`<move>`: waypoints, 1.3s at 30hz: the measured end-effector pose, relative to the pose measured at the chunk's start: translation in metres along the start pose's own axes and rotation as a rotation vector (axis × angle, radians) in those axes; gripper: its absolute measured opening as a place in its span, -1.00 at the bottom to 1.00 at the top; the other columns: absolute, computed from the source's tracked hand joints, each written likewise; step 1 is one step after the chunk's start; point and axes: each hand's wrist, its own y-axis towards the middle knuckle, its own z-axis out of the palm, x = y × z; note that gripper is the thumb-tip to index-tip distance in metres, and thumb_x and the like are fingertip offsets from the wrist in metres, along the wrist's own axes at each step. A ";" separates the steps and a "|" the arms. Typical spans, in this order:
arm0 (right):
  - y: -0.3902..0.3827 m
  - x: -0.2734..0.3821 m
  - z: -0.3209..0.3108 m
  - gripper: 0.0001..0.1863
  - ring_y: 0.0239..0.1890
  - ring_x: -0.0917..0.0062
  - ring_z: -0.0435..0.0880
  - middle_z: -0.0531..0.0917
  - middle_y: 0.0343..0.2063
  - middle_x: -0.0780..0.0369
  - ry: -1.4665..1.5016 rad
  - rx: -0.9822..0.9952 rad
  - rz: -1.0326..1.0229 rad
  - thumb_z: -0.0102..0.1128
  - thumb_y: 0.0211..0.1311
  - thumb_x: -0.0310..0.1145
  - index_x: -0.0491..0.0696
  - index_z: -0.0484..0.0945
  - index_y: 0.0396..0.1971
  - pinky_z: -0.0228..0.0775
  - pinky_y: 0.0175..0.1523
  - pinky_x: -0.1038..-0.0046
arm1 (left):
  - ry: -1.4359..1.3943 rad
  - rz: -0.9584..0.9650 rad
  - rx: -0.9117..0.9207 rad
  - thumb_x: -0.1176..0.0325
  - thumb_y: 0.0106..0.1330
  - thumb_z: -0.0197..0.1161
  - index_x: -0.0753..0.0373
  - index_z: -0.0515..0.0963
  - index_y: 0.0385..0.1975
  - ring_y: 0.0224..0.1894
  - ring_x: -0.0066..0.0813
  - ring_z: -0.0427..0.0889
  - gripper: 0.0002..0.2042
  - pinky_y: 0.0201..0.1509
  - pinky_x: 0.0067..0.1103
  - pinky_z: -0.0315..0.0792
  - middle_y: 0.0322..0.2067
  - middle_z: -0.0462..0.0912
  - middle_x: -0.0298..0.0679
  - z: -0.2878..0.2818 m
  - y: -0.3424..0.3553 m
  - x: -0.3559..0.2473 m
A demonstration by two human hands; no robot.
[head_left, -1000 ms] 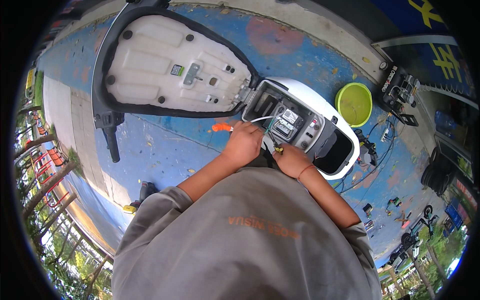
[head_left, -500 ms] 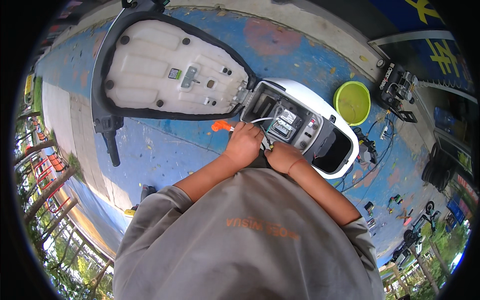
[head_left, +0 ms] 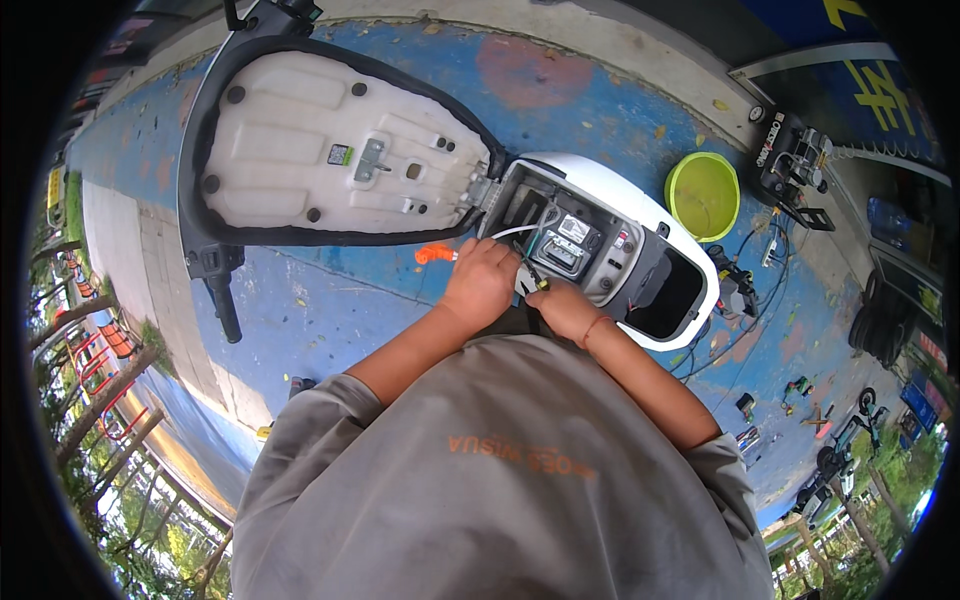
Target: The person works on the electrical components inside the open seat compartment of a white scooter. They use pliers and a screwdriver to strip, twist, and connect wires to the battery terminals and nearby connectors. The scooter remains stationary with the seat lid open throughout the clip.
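A scooter's open under-seat compartment (head_left: 597, 292) lies just beyond my hands, with a silver-faced electronic unit (head_left: 567, 247) inside. From it a white cable (head_left: 517, 231) bends to my left hand (head_left: 480, 287), whose fingers are curled round it. An orange plug (head_left: 434, 254) sticks out on the left side of that hand. My right hand (head_left: 563, 308) is closed at the compartment's near rim, pinching a thin dark wire (head_left: 531, 272) with a small yellow-green bit at the fingertips. The exact grips are partly hidden by my fingers.
The scooter's seat (head_left: 290, 140) is flipped up to the left, underside showing, with a handlebar grip (head_left: 226, 310) beside it. A yellow-green basin (head_left: 703, 197) stands on the blue floor at right. Beyond are an air compressor (head_left: 790, 160), cables (head_left: 775, 290) and scattered tools (head_left: 797, 390).
My view has shifted slightly. Both hands stay close together at the rim, with the right one turned a little, and the yellow-green bit shows more clearly. The orange plug has moved slightly left.
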 end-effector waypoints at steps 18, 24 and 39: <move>-0.010 -0.017 -0.004 -0.77 -0.17 -0.10 0.66 0.66 -0.27 -0.10 -0.081 -0.372 -0.294 0.28 0.32 -0.37 -0.15 0.45 -0.18 0.49 -0.06 0.08 | -1.075 -0.639 0.358 0.27 0.47 0.34 0.28 0.60 -0.43 -0.42 -0.70 0.36 -0.75 -0.33 -0.62 0.32 -0.56 0.47 -0.47 0.014 0.008 -0.011; -0.002 -0.035 0.006 -0.80 -0.24 0.18 0.67 0.68 -0.32 0.01 0.200 -0.194 -0.336 0.27 0.35 -0.32 -0.13 0.55 -0.18 0.49 -0.07 0.25 | -0.820 -0.582 0.291 0.25 0.28 0.57 0.28 0.49 -0.54 -0.48 -0.69 0.25 -0.63 -0.45 -0.55 0.25 -0.62 0.37 -0.48 0.030 0.002 -0.005; -0.006 -0.028 0.003 -0.94 -0.50 0.70 0.37 0.43 -0.52 0.40 0.816 0.202 -0.093 0.21 0.34 -0.38 -0.01 0.54 -0.32 0.21 -0.41 0.54 | -0.544 -0.398 0.088 0.01 0.07 0.64 0.35 0.51 -0.66 -0.63 -0.09 0.52 -0.48 -0.50 -0.35 0.42 -0.67 0.54 -0.04 0.018 0.010 -0.009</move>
